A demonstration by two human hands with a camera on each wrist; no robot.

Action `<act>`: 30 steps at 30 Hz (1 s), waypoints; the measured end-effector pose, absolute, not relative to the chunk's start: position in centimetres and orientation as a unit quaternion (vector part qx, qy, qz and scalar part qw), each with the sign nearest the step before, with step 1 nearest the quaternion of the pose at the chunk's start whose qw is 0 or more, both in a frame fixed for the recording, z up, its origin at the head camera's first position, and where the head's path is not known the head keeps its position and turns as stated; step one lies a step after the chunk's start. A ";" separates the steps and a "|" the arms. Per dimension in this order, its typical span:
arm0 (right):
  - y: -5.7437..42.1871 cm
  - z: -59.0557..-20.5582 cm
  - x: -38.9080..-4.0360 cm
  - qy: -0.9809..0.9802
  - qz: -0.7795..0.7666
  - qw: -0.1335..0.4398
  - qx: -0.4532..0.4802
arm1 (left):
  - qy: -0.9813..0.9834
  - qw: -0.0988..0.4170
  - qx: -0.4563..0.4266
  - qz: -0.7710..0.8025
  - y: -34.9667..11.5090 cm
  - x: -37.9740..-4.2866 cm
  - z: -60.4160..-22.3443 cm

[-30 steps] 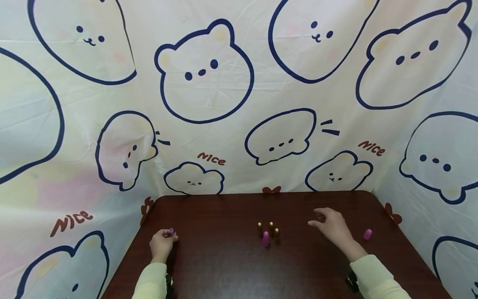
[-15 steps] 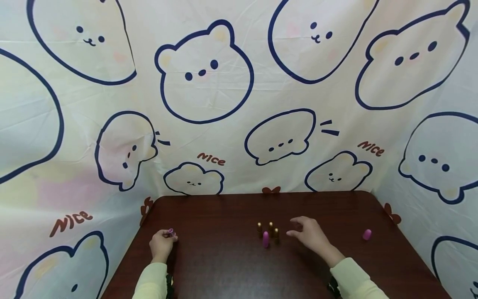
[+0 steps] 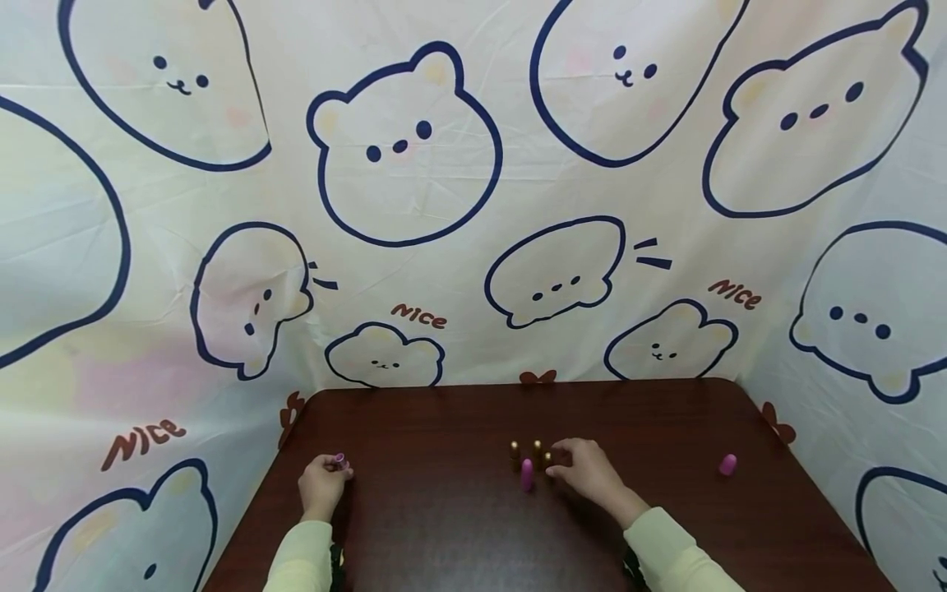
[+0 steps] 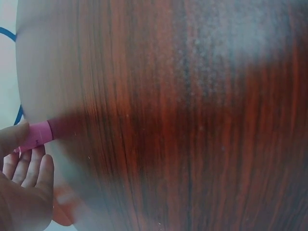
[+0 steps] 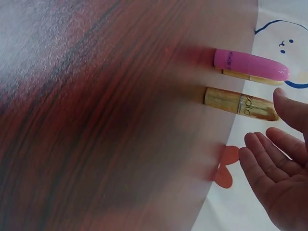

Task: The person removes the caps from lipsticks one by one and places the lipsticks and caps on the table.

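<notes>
My left hand (image 3: 321, 487) pinches a short pink tube (image 4: 38, 134) between thumb and fingers at the table's left side; its end in the head view looks hollow. My right hand (image 3: 592, 477) is at the middle group, thumb and fingers spread either side of a gold bullet-shaped tube (image 5: 240, 103), close to its tip, with a gap still showing in the right wrist view. An upright pink bullet-shaped tube (image 3: 527, 475) stands just left of it. Behind stand two more gold tubes, one (image 3: 514, 455) to the left and one (image 3: 538, 449) nearer the middle.
A single pink bullet-shaped piece (image 3: 728, 465) stands, slightly tilted in view, on the right part of the dark brown table (image 3: 444, 526). Behind the table hangs a pale cloth (image 3: 473, 189) printed with cartoon animals, which also closes in both sides.
My right hand has moved left across the table, from near the single pink piece to the gold tubes. My left hand has stayed in place with the pink tube.
</notes>
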State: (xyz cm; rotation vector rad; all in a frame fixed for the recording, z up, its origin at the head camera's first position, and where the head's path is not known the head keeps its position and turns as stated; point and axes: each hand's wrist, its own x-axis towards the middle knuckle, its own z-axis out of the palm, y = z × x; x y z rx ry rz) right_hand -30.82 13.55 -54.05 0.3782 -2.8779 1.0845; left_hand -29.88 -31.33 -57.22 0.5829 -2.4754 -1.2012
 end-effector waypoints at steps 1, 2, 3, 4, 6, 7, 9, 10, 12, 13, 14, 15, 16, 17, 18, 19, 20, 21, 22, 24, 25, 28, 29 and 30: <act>13.5 -54.1 -30.9 -0.928 0.351 0.019 0.122 | -0.868 0.163 0.205 -0.421 -31.3 -29.9 -57.2; 13.4 -54.2 -30.9 -0.928 0.352 0.017 0.122 | -0.868 0.162 0.205 -0.422 -31.3 -29.9 -57.2; 13.4 -54.2 -31.0 -0.927 0.353 0.015 0.123 | -0.868 0.160 0.205 -0.424 -31.3 -29.9 -57.2; 13.3 -54.3 -31.1 -0.927 0.354 0.014 0.122 | -0.868 0.159 0.206 -0.423 -31.3 -29.9 -57.1; 13.3 -54.4 -31.2 -0.926 0.358 0.009 0.123 | -0.868 0.158 0.207 -0.424 -31.2 -29.9 -57.1; 13.3 -54.5 -31.3 -0.925 0.360 0.007 0.124 | -0.868 0.158 0.207 -0.424 -31.2 -29.9 -57.2; 13.2 -54.6 -31.4 -0.923 0.363 0.003 0.126 | -0.868 0.159 0.209 -0.422 -31.2 -29.8 -57.2; 13.2 -54.6 -31.4 -0.923 0.364 0.002 0.125 | -0.868 0.159 0.210 -0.420 -31.2 -29.8 -57.2; 13.1 -54.8 -31.5 -0.922 0.367 -0.001 0.124 | -0.869 0.159 0.211 -0.418 -31.3 -29.8 -57.2; 13.0 -54.8 -31.5 -0.921 0.368 -0.001 0.125 | -0.869 0.158 0.212 -0.418 -31.3 -29.8 -57.2; 13.0 -54.9 -31.5 -0.921 0.370 -0.002 0.124 | -0.869 0.157 0.211 -0.418 -31.3 -29.8 -57.2; 12.9 -54.9 -31.6 -0.920 0.371 -0.001 0.123 | -0.870 0.156 0.211 -0.418 -31.3 -29.8 -57.2; 12.9 -55.0 -31.6 -0.920 0.373 -0.001 0.122 | -0.870 0.156 0.210 -0.418 -31.3 -29.8 -57.2; 12.8 -55.0 -31.6 -0.920 0.374 0.000 0.121 | -0.870 0.155 0.208 -0.419 -31.4 -29.8 -57.2; 12.8 -55.1 -31.7 -0.920 0.374 0.001 0.121 | -0.870 0.155 0.207 -0.419 -31.4 -29.8 -57.2; 12.8 -55.1 -31.7 -0.920 0.373 0.001 0.120 | -0.870 0.155 0.206 -0.420 -31.4 -29.8 -57.2; 12.7 -55.2 -31.8 -0.920 0.373 0.001 0.118 | -0.870 0.155 0.204 -0.421 -31.4 -29.7 -57.1; 12.7 -55.2 -31.8 -0.920 0.373 0.001 0.118 | -0.870 0.156 0.204 -0.422 -31.4 -29.7 -57.2; 12.7 -55.3 -31.9 -0.921 0.372 0.002 0.119 | -0.869 0.157 0.203 -0.422 -31.4 -29.7 -57.2; 12.7 -55.4 -31.9 -0.921 0.369 0.007 0.125 | -0.869 0.160 0.201 -0.424 -31.4 -29.7 -57.2; 12.6 -55.4 -31.9 -0.921 0.370 0.008 0.126 | -0.868 0.161 0.200 -0.424 -31.4 -29.7 -57.2; 12.6 -55.3 -31.9 -0.918 0.374 0.011 0.130 | -0.869 0.161 0.196 -0.425 -31.5 -29.7 -57.3; 12.6 -55.3 -31.9 -0.918 0.375 0.010 0.128 | -0.869 0.159 0.194 -0.426 -31.5 -29.7 -57.3; 12.7 -55.2 -31.8 -0.918 0.377 0.009 0.126 | -0.869 0.158 0.194 -0.426 -31.5 -29.7 -57.4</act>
